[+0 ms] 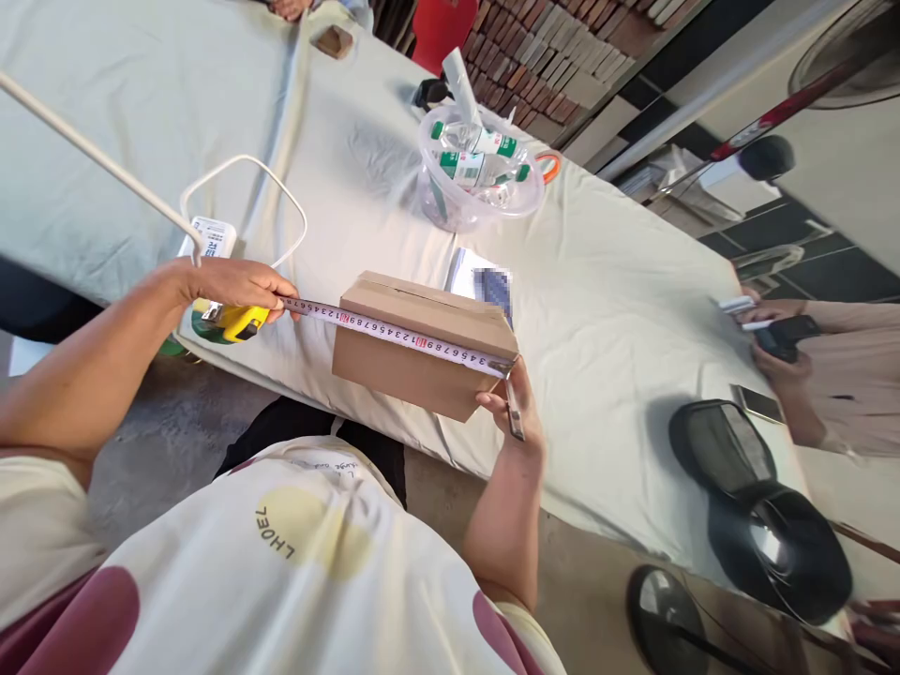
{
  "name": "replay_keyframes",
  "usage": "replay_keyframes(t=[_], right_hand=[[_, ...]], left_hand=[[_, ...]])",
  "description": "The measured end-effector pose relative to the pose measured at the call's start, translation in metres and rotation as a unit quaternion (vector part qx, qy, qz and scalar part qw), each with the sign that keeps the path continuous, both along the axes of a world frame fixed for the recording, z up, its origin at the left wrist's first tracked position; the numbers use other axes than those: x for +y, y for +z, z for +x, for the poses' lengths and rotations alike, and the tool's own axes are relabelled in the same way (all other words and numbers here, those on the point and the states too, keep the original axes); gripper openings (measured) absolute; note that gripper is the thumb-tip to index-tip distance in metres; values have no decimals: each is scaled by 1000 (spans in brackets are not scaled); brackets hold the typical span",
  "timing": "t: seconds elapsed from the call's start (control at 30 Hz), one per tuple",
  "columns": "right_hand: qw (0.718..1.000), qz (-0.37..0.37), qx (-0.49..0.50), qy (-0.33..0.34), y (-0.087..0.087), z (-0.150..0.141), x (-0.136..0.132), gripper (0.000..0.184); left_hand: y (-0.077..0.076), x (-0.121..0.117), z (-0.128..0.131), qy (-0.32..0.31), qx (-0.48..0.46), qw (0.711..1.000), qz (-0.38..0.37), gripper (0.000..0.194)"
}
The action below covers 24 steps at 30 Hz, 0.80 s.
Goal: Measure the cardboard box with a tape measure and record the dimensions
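A brown cardboard box [414, 361] lies at the near edge of a table covered in pale cloth [619, 309]. A white measuring tape blade [394, 333] stretches across the box's top edge. My left hand [235, 286] grips the yellow tape measure case [235, 322] to the left of the box. My right hand [513, 403] pinches the tape's end hook at the box's right corner, and a thin pen-like object also sits in that hand.
A clear plastic tub [478, 183] with water bottles stands behind the box. A white charger and cable [215, 234] lie at left. A black helmet [759, 506] rests at right. Another person's hands hold a phone [784, 337] at far right.
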State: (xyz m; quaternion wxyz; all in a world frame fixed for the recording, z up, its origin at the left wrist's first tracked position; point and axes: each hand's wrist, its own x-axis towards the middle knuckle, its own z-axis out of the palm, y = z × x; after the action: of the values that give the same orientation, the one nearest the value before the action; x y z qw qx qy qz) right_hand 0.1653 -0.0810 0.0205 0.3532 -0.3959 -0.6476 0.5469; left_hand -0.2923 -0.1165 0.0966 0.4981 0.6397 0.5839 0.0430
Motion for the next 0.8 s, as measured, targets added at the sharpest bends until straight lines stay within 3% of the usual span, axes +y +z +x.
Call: replay_keyframes(t=[0.07,0.23,0.33,0.43,0.53,0.63,0.8], right_hand=[[1000,1,16,-13,-2,-2,-1,43],[993,-5,67,-94,-10,-22,1,45],[980,-54,103,-162,-14,-47,4,50],[959,-112,127,-225,-18,-73,11,61],[946,-131,159,-252,-19,-95,16,64],[938,-136,180,-261,-18,-109,20,64],[922,-158,210,-286,-10,-121,29,65]], left_hand=[[0,-2,-1,-7,-13,998,-64,30],[-10,-25,12,10,-73,995,-66,32],[-32,-45,34,94,-153,980,-91,36],[-59,-61,63,150,-270,944,-117,28],[-79,-73,90,217,-329,912,-111,25],[-89,-81,107,263,-353,891,-114,31],[-92,-89,112,282,-320,901,-81,34]])
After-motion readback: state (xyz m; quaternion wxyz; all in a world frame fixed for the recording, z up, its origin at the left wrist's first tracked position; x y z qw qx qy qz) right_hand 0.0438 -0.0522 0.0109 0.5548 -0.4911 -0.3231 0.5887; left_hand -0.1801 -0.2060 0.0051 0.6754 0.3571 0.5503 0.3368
